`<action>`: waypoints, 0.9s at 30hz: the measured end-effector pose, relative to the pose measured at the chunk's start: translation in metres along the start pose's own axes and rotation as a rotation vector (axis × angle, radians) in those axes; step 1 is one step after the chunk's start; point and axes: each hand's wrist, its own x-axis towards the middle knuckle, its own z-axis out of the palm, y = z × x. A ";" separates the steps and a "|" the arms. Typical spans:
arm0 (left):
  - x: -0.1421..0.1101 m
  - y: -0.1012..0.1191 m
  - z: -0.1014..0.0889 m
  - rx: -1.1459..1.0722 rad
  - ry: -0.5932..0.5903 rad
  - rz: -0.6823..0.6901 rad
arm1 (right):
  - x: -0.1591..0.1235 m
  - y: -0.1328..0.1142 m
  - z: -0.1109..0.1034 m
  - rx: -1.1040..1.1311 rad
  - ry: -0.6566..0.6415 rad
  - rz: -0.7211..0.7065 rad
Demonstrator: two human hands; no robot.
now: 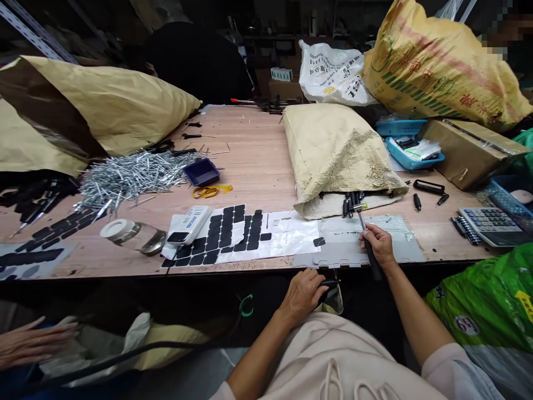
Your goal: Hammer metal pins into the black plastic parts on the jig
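My right hand (378,244) is wrapped round the black grip of a small hammer (372,253). The hammer's metal shaft points away from me, and its yellowish head (358,206) is over the mouth of a woven sack (337,150). Dark slim parts (352,200) stick out of that sack. At the table's front edge, my left hand (303,291) is closed on a slim black part (330,283); its exact kind is unclear. Between the hands lies a grey plate (341,233), with a white sheet of black stickers (250,233) to its left.
A heap of metal rods (133,178), a blue tray (202,172), yellow tape (210,191) and a glass jar (135,236) stand left. A calculator (495,222) and a cardboard box (470,150) are right. Another person's hand (35,339) shows at lower left.
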 end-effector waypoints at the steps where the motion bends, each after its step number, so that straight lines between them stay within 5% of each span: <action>1: -0.005 0.000 0.005 0.023 0.001 -0.044 | 0.000 0.000 0.000 0.001 -0.004 -0.001; 7: 0.019 0.017 -0.002 -0.130 -0.035 -0.102 | -0.002 0.002 0.001 0.029 0.031 -0.006; 14: 0.155 0.019 -0.028 -0.192 0.297 -0.229 | 0.001 0.001 0.001 0.051 0.081 -0.013; 19: 0.231 0.013 -0.023 -0.092 0.269 -0.446 | 0.002 0.002 0.002 0.037 0.077 -0.021; 22: 0.236 0.005 -0.024 -0.085 0.212 -0.453 | 0.003 0.002 0.002 0.035 0.075 -0.023; 27: 0.202 -0.026 -0.035 -0.102 0.199 -0.244 | 0.003 0.003 0.002 0.050 0.072 -0.007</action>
